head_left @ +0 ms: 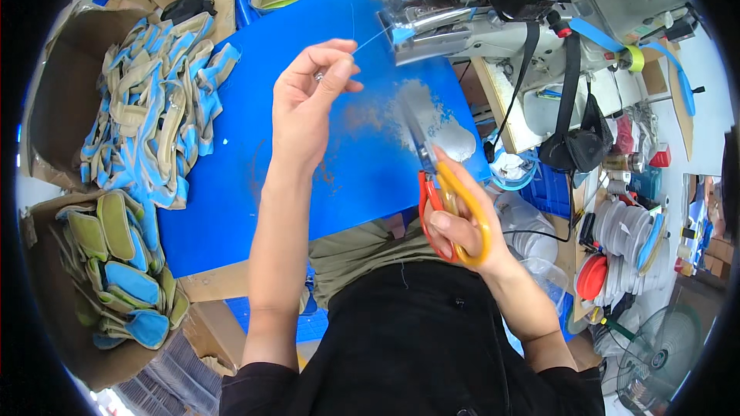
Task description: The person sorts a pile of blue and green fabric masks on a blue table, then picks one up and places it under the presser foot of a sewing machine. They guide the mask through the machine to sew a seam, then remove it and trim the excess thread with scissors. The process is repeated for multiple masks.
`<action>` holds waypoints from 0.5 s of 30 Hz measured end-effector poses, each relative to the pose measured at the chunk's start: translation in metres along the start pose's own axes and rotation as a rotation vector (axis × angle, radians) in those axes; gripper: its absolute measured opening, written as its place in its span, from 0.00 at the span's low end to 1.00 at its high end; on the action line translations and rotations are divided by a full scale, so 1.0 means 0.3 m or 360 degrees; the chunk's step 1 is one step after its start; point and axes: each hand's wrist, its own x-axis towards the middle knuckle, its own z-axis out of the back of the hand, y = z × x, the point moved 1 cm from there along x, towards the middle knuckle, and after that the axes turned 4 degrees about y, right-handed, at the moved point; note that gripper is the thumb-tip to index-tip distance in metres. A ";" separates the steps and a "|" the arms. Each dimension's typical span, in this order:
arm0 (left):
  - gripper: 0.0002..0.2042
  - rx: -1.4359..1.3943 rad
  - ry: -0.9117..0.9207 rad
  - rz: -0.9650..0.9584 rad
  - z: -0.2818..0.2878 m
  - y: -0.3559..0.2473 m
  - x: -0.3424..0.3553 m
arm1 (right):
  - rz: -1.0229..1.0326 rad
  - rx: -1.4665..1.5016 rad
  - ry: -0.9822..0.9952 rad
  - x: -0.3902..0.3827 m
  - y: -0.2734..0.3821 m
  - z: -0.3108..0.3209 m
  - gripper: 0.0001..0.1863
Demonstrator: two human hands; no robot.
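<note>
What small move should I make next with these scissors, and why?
Perhaps bring the scissors to the thread: the left hand pinches it, stretched toward the metal machine arm, while the right hand holds them nearer the body, apart from it.

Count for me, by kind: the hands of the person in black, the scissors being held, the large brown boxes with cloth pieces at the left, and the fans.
Hands, left hand and right hand: 2
Scissors: 1
Brown boxes, upper box and lower box: 2
Fan: 1
Total: 6
</note>
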 end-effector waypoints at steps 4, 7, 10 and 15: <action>0.06 -0.0425 0.0145 0.0043 0.000 0.011 0.015 | 0.0164 0.0258 0.0027 0.032 0.106 -0.118 0.43; 0.05 -0.0485 0.0129 0.0033 -0.012 0.002 0.018 | 0.0161 0.0362 -0.0031 0.076 0.128 -0.146 0.41; 0.05 -0.0408 0.0162 -0.0030 -0.016 0.004 0.016 | 0.0133 0.0480 -0.0033 0.109 0.137 -0.144 0.39; 0.07 -0.0294 0.0112 -0.0083 -0.020 0.010 0.004 | 0.0135 0.0414 -0.0151 0.114 0.140 -0.174 0.28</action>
